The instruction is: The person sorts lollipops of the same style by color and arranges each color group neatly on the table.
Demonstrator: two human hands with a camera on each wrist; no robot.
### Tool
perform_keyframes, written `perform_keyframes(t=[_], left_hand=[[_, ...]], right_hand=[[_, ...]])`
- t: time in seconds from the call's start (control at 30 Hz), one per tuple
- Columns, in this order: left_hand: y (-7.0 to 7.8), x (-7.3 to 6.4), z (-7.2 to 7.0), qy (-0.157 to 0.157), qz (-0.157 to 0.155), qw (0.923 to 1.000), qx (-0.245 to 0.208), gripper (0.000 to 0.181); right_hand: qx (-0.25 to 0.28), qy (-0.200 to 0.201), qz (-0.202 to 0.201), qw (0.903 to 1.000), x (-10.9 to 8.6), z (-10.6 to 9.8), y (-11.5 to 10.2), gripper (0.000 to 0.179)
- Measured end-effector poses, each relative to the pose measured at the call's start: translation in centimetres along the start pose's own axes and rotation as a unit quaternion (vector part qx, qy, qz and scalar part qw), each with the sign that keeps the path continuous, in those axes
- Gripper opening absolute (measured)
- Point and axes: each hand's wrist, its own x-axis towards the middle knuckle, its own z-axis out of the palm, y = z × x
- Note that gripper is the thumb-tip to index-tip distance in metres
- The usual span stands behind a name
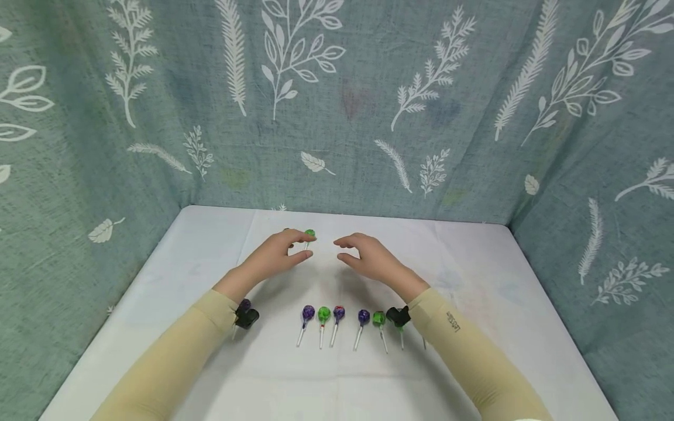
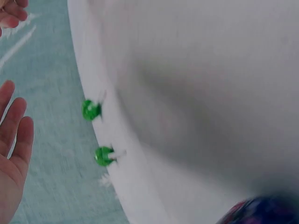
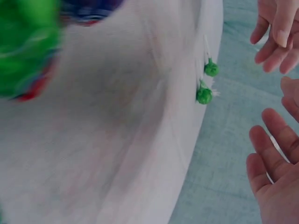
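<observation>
Over the far half of the table, my left hand (image 1: pixel 274 252) is raised with its fingers loosely bent and nothing in its grasp. Facing it across a small gap, my right hand (image 1: pixel 372 258) holds nothing either, its fingers relaxed. Just behind the left fingertips lies a green lollipop (image 1: pixel 310 233); the left wrist view shows a second green lollipop (image 2: pixel 104 156) near it, mostly hidden by that hand in the head view. Nearer, below the hands, lie a purple lollipop (image 1: pixel 308 313), a green lollipop (image 1: pixel 324 314) and several others in a row, sticks toward me.
A purple lollipop (image 1: pixel 244 304) lies apart at the left, partly covered by the black wrist device (image 1: pixel 247 318). The right wrist device (image 1: pixel 398 316) and sleeve (image 1: pixel 447 327) cover the row's right end. A patterned green curtain (image 1: pixel 337 146) stands behind the white table (image 1: pixel 337 386).
</observation>
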Motion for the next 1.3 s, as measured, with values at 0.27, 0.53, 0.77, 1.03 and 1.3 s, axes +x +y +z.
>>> perform_keyframes(t=[0.27, 0.53, 0.77, 1.03, 1.3], left_hand=[[1.6, -2.0, 1.6, -0.002, 0.007, 1.0, -0.006, 0.038], [3.0, -3.7, 3.4, -0.005, 0.01, 0.9995, -0.029, 0.036], [4.1, -4.7, 4.5, -0.034, 0.017, 0.998, -0.051, 0.037], [4.0, -5.3, 5.7, -0.046, 0.01, 0.9981, -0.04, 0.042], [3.6, -5.6, 6.8, -0.072, -0.009, 0.9971, -0.026, 0.037]], right_hand=[[0.01, 0.031, 0.011, 0.9994, -3.8, -0.7, 0.7, 0.031], [0.047, 0.015, 0.035, 0.9981, -8.3, -0.4, 1.7, 0.031], [0.038, 0.029, 0.03, 0.9984, -11.0, 0.0, 2.6, 0.03], [0.028, 0.007, 0.043, 0.9987, -13.3, 0.4, 3.0, 0.032], [0.015, -0.031, 0.013, 0.9993, -13.7, 1.2, 2.6, 0.033]])
